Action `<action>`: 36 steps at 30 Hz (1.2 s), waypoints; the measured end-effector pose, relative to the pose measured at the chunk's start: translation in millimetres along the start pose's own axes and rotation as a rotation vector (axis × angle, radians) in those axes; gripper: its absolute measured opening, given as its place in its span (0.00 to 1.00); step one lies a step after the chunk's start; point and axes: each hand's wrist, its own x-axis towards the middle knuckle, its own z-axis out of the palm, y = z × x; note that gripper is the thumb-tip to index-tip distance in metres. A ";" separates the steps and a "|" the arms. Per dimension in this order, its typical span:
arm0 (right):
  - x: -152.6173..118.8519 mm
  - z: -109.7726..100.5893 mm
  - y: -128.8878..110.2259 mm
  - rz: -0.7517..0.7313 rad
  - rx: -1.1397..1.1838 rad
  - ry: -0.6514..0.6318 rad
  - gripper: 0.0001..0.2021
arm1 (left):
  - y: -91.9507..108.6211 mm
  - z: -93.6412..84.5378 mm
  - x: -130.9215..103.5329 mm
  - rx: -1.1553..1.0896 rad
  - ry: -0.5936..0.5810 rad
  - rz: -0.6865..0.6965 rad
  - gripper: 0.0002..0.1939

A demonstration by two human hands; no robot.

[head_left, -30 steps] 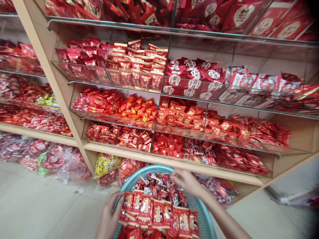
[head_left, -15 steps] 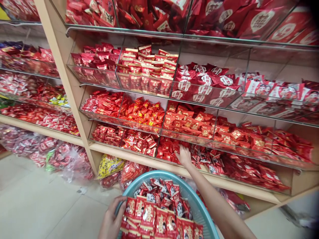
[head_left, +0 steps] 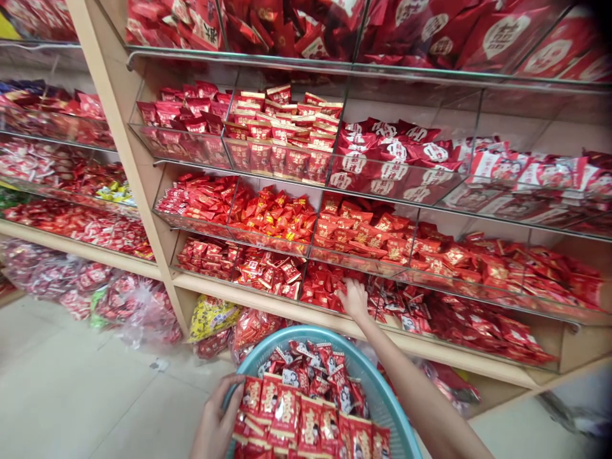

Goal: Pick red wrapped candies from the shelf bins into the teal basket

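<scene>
My left hand [head_left: 217,414] is closed over the left rim of a round teal plastic basket [head_left: 382,376], thumb inside and fingers outside. Inside the basket, red packets with gold characters [head_left: 287,408] lie in rows at the front. Behind them is a loose heap of red, black and white packets [head_left: 306,370]. My right hand [head_left: 354,298] reaches past the basket into a bottom-shelf bin, down on small red wrapped packets [head_left: 320,287]. Its thumb stands apart from the fingers, whose tips are partly hidden among the packets; no packet shows lifted in it.
Clear dividers and a wooden shelf edge [head_left: 282,306] border the bins. Above the right hand projects a shelf with more red packets [head_left: 363,233]. A wooden upright [head_left: 127,159] stands left. Filled plastic bags [head_left: 148,312] and a yellow bag [head_left: 213,317] lie under the shelves on the tiled floor.
My right hand has shifted very slightly within the same bin. The left hand and the basket stay almost where they were.
</scene>
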 end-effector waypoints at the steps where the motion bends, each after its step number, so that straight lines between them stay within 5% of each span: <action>1: -1.5 -1.4 0.1 -0.009 0.012 0.005 0.14 | 0.9 -0.3 0.2 -0.001 -0.001 -0.002 0.18; 9: -26.5 -24.2 3.9 -0.087 0.177 0.031 0.10 | 6.9 -0.7 -0.9 -0.006 -0.004 0.003 0.17; 13: -66.5 -46.3 -6.9 -0.128 0.339 0.063 0.13 | 6.8 -0.8 -1.0 -0.009 -0.003 0.014 0.16; 15: -100.0 -55.3 -17.2 -0.121 0.520 -0.003 0.13 | 5.5 -0.9 -0.6 -0.002 -0.004 0.024 0.16; 18: -159.9 -60.0 -35.8 -0.009 0.993 -0.271 0.13 | 3.0 -0.8 0.1 0.024 -0.010 0.036 0.16; 25: -257.2 -29.9 -71.3 0.167 1.198 -0.601 0.10 | 1.4 -0.7 -0.1 0.054 -0.017 0.044 0.18; 36: -277.1 1.0 -94.4 0.095 1.004 -0.798 0.10 | 3.5 -1.4 -0.5 -0.002 -0.009 0.016 0.19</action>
